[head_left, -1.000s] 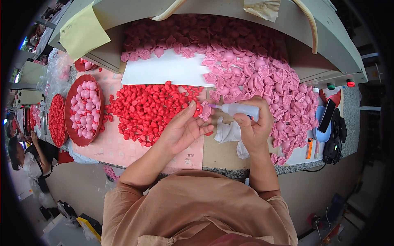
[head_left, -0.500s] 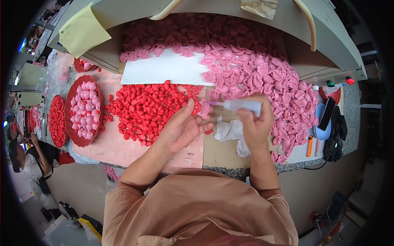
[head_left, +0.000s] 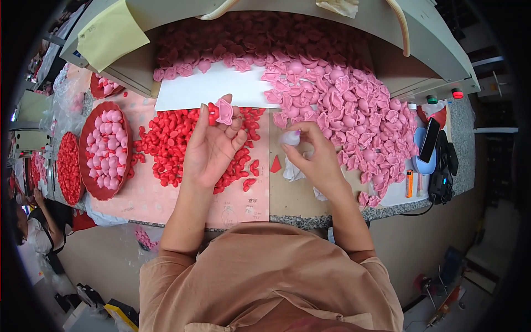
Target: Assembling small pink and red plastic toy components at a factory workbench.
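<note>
My left hand (head_left: 209, 156) is raised palm up above the pile of small red plastic pieces (head_left: 167, 146). Its thumb and fingers pinch a pink shell-shaped plastic piece (head_left: 224, 112) with a red piece beside it; whether the two are joined I cannot tell. My right hand (head_left: 316, 160) is wrapped round a small whitish squeeze bottle (head_left: 289, 138) with a purple tip, tilted and apart from the pink piece. Beneath the right hand lies a crumpled white tissue (head_left: 293, 171), with a small red scrap (head_left: 275, 164) beside it.
Pink shell pieces (head_left: 345, 110) are heaped at right and under the grey machine hood (head_left: 265, 6). A white sheet (head_left: 204, 91) lies behind the red pile. Red baskets (head_left: 105, 193) stand at left. A phone (head_left: 429, 139), blue tray and orange lighter (head_left: 409, 183) lie far right.
My left hand has moved up and left with the pink piece. My right hand has drawn the bottle away from it and turned the tip aside.
</note>
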